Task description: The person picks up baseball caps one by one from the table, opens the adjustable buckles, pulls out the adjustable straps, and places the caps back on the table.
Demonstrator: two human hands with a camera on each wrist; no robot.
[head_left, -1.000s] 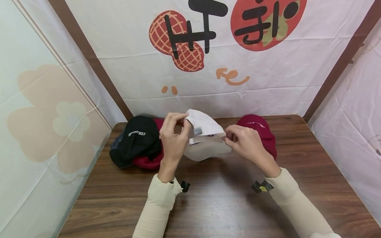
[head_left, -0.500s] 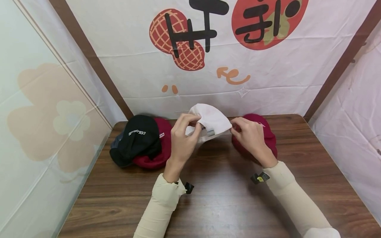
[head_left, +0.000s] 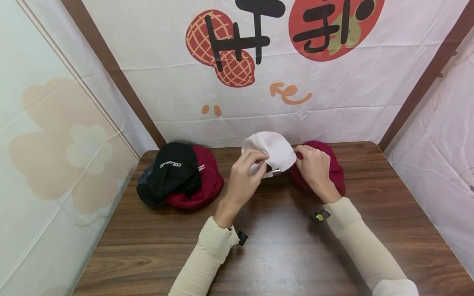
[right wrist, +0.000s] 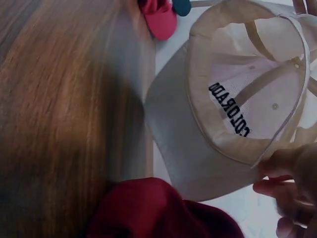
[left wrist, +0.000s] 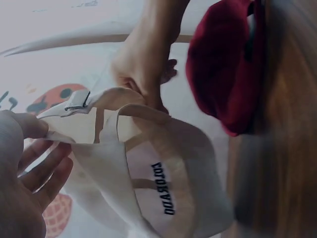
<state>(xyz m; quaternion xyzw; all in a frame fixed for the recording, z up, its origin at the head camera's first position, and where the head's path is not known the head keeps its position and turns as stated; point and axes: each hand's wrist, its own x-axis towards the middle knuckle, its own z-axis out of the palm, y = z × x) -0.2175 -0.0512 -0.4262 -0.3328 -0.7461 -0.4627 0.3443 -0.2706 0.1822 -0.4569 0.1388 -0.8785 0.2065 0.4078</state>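
Hands (head_left: 242, 179) (head_left: 315, 169) pinch the white cap (head_left: 275, 148) by its edges; broad tabletop (head_left: 279, 242) stretches between the sleeves (head_left: 207, 257) (head_left: 364, 244).

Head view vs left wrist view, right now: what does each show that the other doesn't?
Head only: the black cap, the left red cap beside it, and both sleeves.
Left wrist only: the inside of the white cap, with mirrored lettering.
Both: the white cap, its buckle, left hand, right hand, right red cap and table.
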